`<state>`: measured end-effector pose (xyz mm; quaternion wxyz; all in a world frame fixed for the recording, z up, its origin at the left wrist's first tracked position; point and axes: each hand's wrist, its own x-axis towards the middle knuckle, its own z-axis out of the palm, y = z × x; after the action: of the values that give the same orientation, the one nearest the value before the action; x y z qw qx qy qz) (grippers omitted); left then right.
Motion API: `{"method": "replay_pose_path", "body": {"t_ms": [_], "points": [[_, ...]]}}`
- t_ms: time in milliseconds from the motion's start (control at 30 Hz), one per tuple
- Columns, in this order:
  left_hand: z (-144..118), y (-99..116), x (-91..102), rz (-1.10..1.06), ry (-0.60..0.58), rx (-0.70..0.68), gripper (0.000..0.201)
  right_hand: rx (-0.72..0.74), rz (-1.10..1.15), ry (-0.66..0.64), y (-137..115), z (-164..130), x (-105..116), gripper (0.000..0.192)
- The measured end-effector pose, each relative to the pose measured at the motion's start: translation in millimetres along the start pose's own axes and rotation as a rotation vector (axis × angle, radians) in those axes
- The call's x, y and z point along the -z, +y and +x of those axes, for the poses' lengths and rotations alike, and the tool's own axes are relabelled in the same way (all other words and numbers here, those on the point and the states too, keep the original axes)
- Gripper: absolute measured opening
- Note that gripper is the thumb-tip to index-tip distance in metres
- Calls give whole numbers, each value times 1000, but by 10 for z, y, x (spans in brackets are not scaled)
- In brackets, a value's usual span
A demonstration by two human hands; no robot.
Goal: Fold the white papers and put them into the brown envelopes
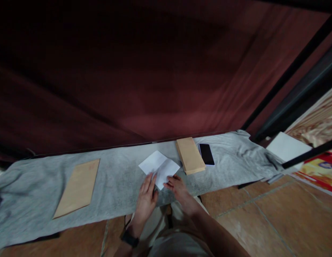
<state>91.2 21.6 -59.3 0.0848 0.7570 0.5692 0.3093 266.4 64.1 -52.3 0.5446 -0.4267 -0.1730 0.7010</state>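
A creased white sheet of paper [162, 167] lies partly unfolded on the grey cloth, with a fold line running across its middle. My left hand [147, 194] rests on its lower left edge, fingers stretched out over the paper. At the lower right edge, the fingers of my right hand [178, 188] are bent and gripping the sheet's border. Just right of the paper is a stack of brown envelopes [191, 155]. Far to the left, a single brown envelope [77, 189] lies flat on the cloth.
A dark-screened phone [207, 154] lies beside the stack. The grey cloth [117, 178] covers a long narrow surface against a dark red curtain [155, 89]. Black metal bars [291, 71] slant along the right. Beyond them are a white sheet [287, 146] and a red-and-yellow package [319, 173].
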Motion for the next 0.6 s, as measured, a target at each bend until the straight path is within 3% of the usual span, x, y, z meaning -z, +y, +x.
{"method": "replay_pose_path", "body": {"t_ms": [167,300,400,500,600], "points": [[-23,47,-142,-78,-48,29,73,-57,10,-54,155,-212,-54,43],[-2,-68,8,-170,-169,0,84,-49,-129,-173,113,-344,28,42],[-70,-164,171,-205,-278,-7,83,7,-288,-180,26,-376,239,35],[-149,-218,291,-228,-335,-14,83,145,-471,-118,-42,-372,497,36],[-133,-239,330,-272,-363,-44,76,508,-855,-140,-86,-348,659,43]]}}
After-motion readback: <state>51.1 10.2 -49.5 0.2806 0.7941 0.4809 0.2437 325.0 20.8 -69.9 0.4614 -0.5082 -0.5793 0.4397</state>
